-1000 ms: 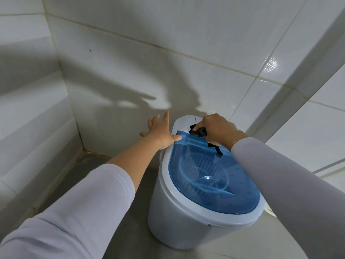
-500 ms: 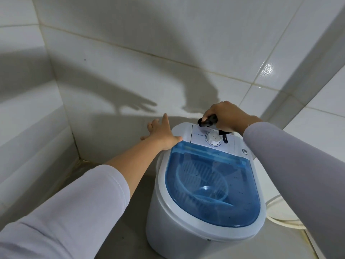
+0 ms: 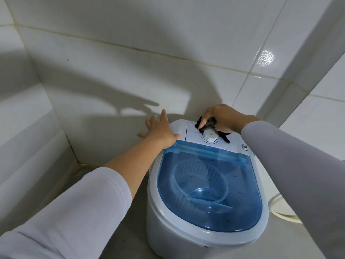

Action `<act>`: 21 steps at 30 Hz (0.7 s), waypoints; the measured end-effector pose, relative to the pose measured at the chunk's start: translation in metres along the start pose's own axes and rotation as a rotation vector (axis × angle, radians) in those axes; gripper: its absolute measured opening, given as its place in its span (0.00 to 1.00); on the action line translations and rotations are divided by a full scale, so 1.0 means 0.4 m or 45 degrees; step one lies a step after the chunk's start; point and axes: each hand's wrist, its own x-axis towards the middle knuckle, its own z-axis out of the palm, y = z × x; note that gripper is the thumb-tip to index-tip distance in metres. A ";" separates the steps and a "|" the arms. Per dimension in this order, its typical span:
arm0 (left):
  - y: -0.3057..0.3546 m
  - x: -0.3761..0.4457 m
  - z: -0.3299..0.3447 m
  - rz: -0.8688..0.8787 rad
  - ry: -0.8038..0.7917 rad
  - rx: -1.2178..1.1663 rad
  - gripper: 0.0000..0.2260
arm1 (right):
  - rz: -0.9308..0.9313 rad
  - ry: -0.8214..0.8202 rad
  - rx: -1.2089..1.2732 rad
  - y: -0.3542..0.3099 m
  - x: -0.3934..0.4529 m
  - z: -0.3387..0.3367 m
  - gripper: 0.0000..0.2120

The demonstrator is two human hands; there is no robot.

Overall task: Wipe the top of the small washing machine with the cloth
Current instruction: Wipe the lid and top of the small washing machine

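Observation:
A small white washing machine (image 3: 166,219) with a clear blue lid (image 3: 209,186) stands on the floor in a tiled corner. Its white control panel at the back carries a round white dial (image 3: 210,136). My right hand (image 3: 222,117) grips a bunched dark cloth (image 3: 210,123) and holds it on the panel just behind the dial; a strip of cloth trails to the dial's right. My left hand (image 3: 160,130) rests with fingers spread on the machine's back left rim, thumb at the lid's corner.
White tiled walls (image 3: 130,81) close in behind and to the left of the machine, with a wall corner at the left. A pale hose or ring (image 3: 280,214) lies on the floor to the machine's right. Small dark specks dot the lid.
My right hand has carried the cloth from the lid's back edge up onto the control panel behind the dial. The left hand keeps its place on the rim. The view has shifted closer.

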 end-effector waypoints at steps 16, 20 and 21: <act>-0.019 0.011 0.019 -0.025 0.090 -0.058 0.46 | 0.341 0.158 0.084 0.055 -0.134 0.056 0.26; -0.025 0.016 0.027 -0.024 0.111 -0.057 0.46 | 0.381 0.165 0.073 0.021 -0.156 0.068 0.21; -0.027 0.018 0.028 -0.025 0.113 -0.054 0.46 | 0.388 0.159 0.068 0.012 -0.162 0.071 0.20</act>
